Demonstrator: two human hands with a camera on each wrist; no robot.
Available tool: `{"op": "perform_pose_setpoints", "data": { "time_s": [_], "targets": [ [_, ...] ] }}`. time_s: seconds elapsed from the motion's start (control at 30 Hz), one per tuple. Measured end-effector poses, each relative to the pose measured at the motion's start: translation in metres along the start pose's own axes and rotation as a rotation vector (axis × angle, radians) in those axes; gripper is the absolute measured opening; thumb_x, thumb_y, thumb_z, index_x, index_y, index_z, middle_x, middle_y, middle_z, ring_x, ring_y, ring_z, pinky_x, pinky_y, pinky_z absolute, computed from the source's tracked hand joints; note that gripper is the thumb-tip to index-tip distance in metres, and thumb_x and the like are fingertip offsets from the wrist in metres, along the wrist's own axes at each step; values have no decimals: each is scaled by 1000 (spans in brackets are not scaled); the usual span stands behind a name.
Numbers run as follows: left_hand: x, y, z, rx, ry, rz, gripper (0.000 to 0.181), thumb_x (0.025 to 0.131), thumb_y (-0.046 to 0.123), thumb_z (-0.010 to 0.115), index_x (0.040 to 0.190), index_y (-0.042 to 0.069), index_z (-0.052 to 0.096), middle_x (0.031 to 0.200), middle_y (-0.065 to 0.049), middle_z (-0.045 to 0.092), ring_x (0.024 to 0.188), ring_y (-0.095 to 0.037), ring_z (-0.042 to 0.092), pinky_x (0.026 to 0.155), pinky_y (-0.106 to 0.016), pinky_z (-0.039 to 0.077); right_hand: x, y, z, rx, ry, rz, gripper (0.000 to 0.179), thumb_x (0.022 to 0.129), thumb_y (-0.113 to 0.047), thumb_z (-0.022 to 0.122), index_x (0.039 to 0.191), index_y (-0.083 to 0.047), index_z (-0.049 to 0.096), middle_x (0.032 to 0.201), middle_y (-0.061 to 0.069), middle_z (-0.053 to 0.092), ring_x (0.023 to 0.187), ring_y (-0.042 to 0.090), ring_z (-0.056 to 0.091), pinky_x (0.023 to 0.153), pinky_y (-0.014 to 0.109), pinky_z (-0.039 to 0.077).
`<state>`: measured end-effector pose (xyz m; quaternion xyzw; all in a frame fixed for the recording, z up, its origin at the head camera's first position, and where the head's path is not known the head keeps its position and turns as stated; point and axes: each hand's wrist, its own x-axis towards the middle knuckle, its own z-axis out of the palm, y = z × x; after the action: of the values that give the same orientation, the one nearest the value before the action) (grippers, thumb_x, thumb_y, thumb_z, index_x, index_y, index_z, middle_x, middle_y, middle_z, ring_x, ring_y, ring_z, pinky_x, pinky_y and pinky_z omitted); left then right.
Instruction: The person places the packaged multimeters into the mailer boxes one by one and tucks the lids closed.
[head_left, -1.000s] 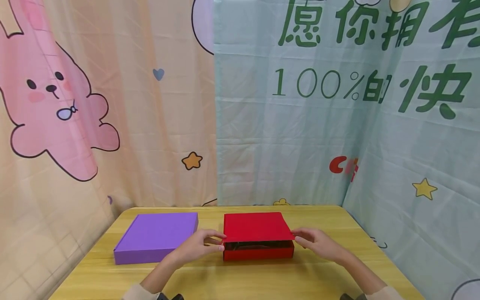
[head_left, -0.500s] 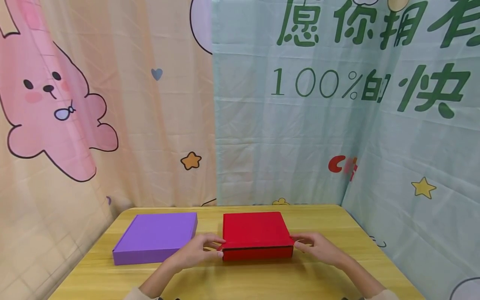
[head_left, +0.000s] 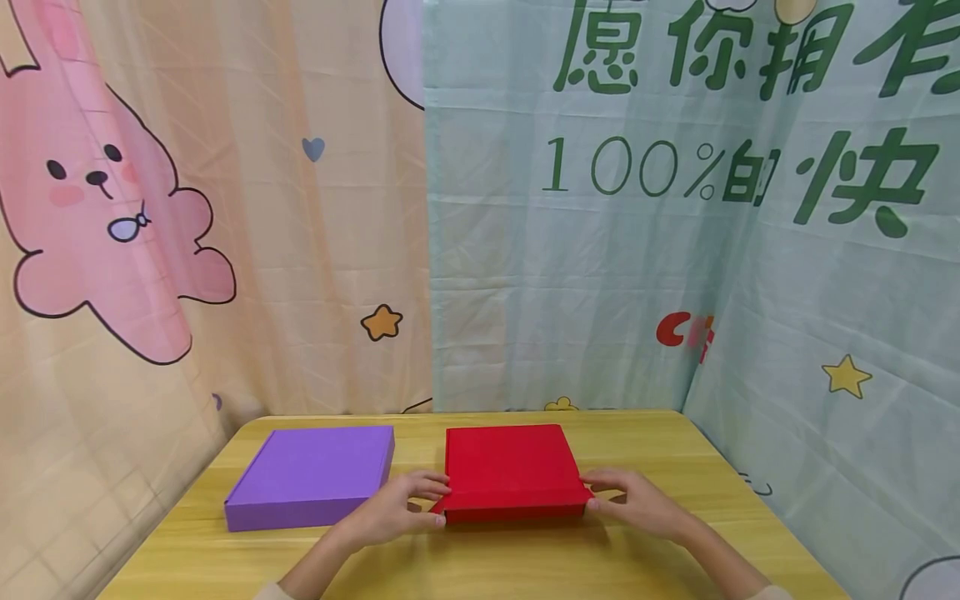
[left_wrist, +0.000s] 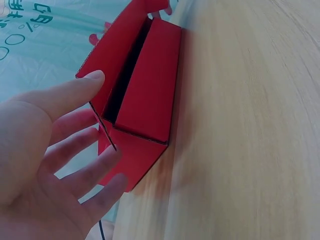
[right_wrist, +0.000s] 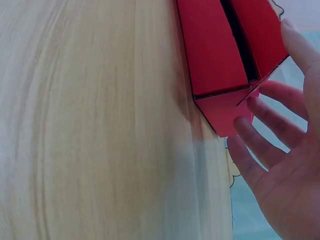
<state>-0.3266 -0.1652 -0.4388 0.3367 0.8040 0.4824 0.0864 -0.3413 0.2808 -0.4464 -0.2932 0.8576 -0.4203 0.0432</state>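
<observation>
A red cardboard box [head_left: 510,457] stands on the wooden table, its lid lowered over the top. The lid's front flap [left_wrist: 116,57] slants outward, leaving a dark gap above the front wall [left_wrist: 148,92]. At the left front corner, my left hand [head_left: 397,507] holds the lid's edge, thumb on the flap and fingers around the small side tab. My right hand [head_left: 636,505] does likewise at the right corner, its thumb by the flap's edge and fingertips beside the end wall [right_wrist: 225,110]. The box's inside is hidden.
Left of the red box lies a closed purple box [head_left: 311,467], partly behind the left hand. The wooden table [head_left: 480,567] reaches back to printed curtains [head_left: 570,275] at the rear and both sides.
The lid of the red box has come down from a raised front edge, and its front flap now hangs over the front wall. Both hands have moved slightly down with it.
</observation>
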Motion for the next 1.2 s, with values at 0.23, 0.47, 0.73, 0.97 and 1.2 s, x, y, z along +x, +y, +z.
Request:
{"op": "perform_pose_setpoints", "data": {
  "time_s": [0.23,0.47,0.73,0.97,1.2],
  "targets": [
    [1,-3,6,284,-4,9,44,94,21,79,133,4,68,142,-8,58,128,-35,55,102,-50,50,-2,-1,3,-82,-5,26,55,96,-32,76,140,-3,63,140,18,58,129,44,50,92,41,57],
    [2,2,11,541,-6,37,43,92,28,81,129,7,72,142,-6,58,132,-34,52,107,-54,44,3,-16,2,-382,18,-15,56,95,-48,72,132,-6,69,133,6,59,123,34,55,97,56,51],
    [-1,6,17,514,48,21,43,88,24,85,125,4,74,138,-7,56,125,-34,54,103,-52,48,45,-37,5,-493,-48,-151,55,95,-43,74,137,-10,68,138,4,64,128,29,57,102,56,48],
    [-1,8,23,470,97,30,44,83,15,88,123,-1,75,109,3,47,91,-14,52,75,-26,49,63,-28,8,-373,-205,-118,58,92,-43,76,140,-13,67,144,-2,60,140,26,48,112,52,40],
    [-5,10,24,296,130,-51,43,81,8,88,122,1,74,103,-3,62,86,-17,67,74,-31,58,71,-27,11,-318,-240,-80,61,87,-43,81,138,-12,68,143,-4,61,141,25,46,115,50,36]
  ]
}}
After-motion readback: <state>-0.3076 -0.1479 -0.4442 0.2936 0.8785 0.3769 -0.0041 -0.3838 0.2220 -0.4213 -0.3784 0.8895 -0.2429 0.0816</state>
